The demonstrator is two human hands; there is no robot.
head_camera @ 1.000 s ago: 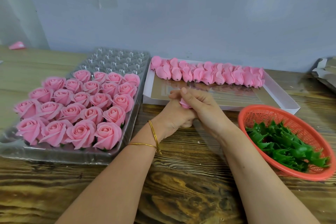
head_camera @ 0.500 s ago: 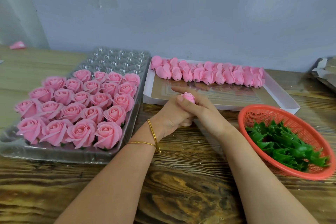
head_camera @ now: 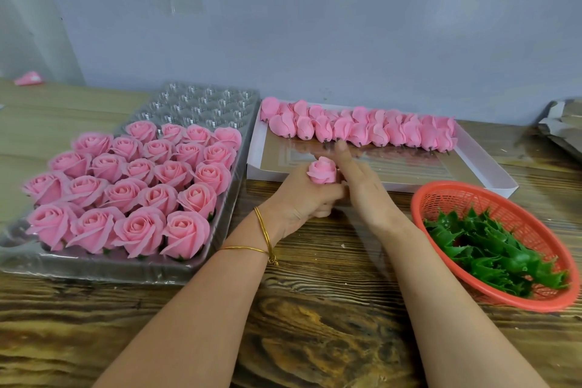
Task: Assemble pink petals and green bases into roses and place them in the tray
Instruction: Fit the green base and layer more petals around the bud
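My left grip (head_camera: 302,198) clamps 1 pink rose (head_camera: 322,171) right of the tray (head_camera: 157,274); my right grip (head_camera: 362,186), fingers straight, touches it. Petal-shaping, I judge; next, a free tray cell.

A worker's two forearms come in from the lower edge, both bare along all that shows; the left hand (head_camera: 302,203) follows a wrist ringed by two thin gold bangles (head_camera: 264,228); the one nearer the hand is a smooth, plain band curving over the wrist; the other, finer still, sits a little further up the forearm and ends in a small gold clasp or charm (head_camera: 274,260) hanging at its outer side; the right hand (head_camera: 362,189) and its wrist are bare; the fingernails are too blurred to describe.
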